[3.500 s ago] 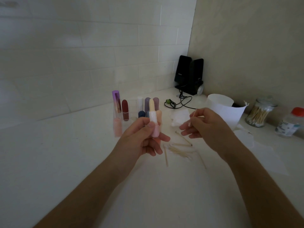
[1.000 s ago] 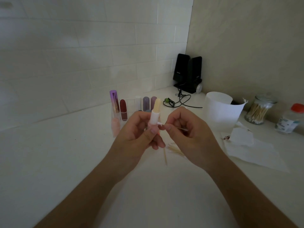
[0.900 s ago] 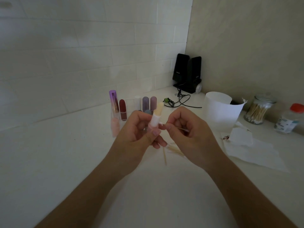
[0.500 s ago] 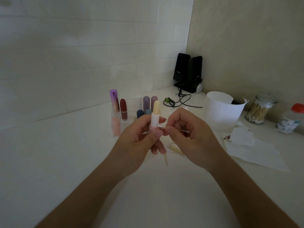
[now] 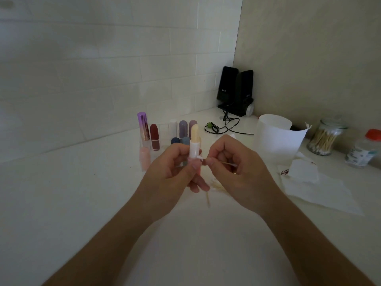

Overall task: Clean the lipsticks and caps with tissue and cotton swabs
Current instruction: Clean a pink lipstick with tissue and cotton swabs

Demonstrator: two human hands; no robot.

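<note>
Since earlier, right hand [image 5: 237, 172] brought cotton swab [image 5: 226, 163] against lipstick [image 5: 194, 141] gripped by left hand [image 5: 171, 172]; others upper-centre remain uncleaned

One head-worn camera looks forward and down, close over the counter [image 5: 61, 203].

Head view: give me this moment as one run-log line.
left hand: holds pale lipstick upright | right hand: pinches cotton swab, tip at white collar | phase: swabbing | used swabs: on counter
</note>
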